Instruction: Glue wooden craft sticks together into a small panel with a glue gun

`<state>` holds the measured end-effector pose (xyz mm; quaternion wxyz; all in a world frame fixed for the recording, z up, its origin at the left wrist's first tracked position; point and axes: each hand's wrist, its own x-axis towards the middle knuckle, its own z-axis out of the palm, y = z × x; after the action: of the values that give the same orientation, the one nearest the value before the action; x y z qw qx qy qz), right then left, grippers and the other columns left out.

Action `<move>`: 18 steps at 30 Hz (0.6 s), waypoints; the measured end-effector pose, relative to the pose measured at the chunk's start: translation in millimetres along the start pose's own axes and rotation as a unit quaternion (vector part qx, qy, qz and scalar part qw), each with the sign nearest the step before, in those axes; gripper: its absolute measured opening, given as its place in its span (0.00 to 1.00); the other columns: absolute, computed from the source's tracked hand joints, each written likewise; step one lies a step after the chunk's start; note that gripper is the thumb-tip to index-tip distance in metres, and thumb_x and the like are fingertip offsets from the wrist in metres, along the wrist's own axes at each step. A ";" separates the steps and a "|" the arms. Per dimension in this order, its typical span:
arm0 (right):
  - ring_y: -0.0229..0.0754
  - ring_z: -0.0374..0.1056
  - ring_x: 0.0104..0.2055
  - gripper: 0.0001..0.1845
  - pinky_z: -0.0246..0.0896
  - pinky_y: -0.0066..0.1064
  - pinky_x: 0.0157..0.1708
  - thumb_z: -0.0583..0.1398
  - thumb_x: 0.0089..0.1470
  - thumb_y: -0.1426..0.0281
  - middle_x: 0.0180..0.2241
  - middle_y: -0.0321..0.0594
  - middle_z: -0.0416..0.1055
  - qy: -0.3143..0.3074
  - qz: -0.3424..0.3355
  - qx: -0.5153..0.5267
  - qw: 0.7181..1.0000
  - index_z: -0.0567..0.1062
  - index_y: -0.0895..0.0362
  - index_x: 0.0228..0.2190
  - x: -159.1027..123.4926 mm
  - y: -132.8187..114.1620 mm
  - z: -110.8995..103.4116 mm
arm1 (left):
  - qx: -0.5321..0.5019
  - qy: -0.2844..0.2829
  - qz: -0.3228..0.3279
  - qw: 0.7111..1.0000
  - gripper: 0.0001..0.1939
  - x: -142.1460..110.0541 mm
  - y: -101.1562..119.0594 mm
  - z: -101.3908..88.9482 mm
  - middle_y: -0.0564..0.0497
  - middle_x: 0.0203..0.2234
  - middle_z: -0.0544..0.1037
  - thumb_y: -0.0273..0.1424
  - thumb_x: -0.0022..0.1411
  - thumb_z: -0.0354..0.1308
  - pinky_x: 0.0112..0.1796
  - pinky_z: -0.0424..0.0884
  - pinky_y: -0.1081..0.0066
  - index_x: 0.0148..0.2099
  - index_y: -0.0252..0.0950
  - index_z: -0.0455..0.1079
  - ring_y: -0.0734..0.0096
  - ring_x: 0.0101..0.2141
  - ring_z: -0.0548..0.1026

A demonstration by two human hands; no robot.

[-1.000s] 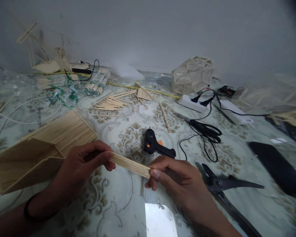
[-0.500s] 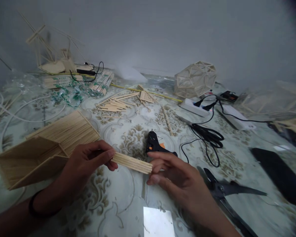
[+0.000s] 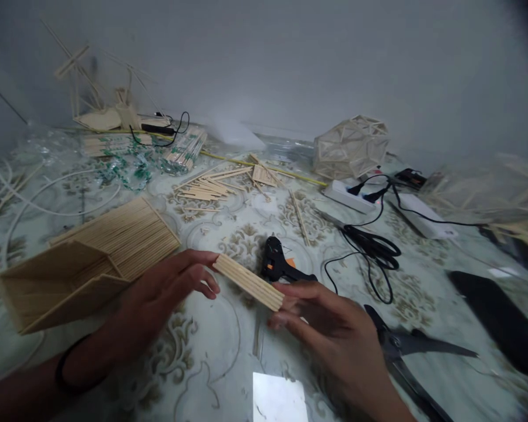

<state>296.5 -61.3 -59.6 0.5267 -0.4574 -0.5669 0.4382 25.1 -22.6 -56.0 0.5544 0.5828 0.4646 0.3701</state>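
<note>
A small flat panel of wooden sticks (image 3: pixel 249 282), laid side by side, is held above the table. My right hand (image 3: pixel 330 325) pinches its near right end between thumb and fingers. At the panel's left end, the index fingertip of my left hand (image 3: pixel 167 293) touches or nearly touches it; the thumb and other fingers are apart and grip nothing. Just beyond the panel a black glue gun (image 3: pixel 275 261) lies on the table. Left of my left hand is a box-like stick structure (image 3: pixel 114 240), partly hidden by that hand.
Loose sticks (image 3: pixel 206 186) and bagged sticks (image 3: pixel 187 146) lie farther back. To the right are scissors (image 3: pixel 369 240), a power strip (image 3: pixel 349 196), a faceted stick frame (image 3: pixel 352 146), pruning shears (image 3: pixel 405 346) and a black phone-like slab (image 3: pixel 495 316). Cables cross the tabletop.
My left hand has loosened its pinch, its fingers spreading. The stick panel, still in my right hand, has turned so its left end sits higher and more of its flat face shows.
</note>
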 end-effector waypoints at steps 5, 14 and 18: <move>0.37 0.84 0.30 0.11 0.81 0.21 0.35 0.79 0.55 0.70 0.31 0.31 0.87 -0.003 -0.050 -0.063 0.997 0.86 0.48 0.38 -6.3 5.5 12.2 | 0.175 -0.017 0.064 0.982 0.50 -10.1 -14.3 5.2 0.52 0.52 0.85 0.46 0.53 0.82 0.53 0.80 0.55 0.74 0.57 0.64 0.58 0.44 0.84; 0.48 0.83 0.43 0.32 0.81 0.35 0.43 0.82 0.50 0.54 0.43 0.36 0.81 -0.080 -0.113 -0.149 0.979 0.74 0.46 0.48 -12.0 17.5 17.9 | 0.049 -0.173 -0.009 0.984 0.63 -10.5 -9.3 13.5 0.53 0.49 0.83 0.44 0.51 0.85 0.52 0.80 0.58 0.79 0.58 0.53 0.60 0.44 0.81; 0.60 0.73 0.66 0.60 0.76 0.50 0.63 0.83 0.43 0.49 0.64 0.46 0.71 -0.102 -0.150 -0.168 0.969 0.63 0.38 0.69 -10.8 21.7 16.3 | -0.018 -0.228 -0.054 0.972 0.61 -11.3 -7.0 12.9 0.56 0.45 0.83 0.38 0.57 0.83 0.51 0.79 0.61 0.80 0.61 0.48 0.63 0.43 0.81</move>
<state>281.8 -67.8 -84.0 0.4412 -0.4021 -0.7451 0.2973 33.1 -37.6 -63.4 0.6754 0.6160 0.3497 0.2050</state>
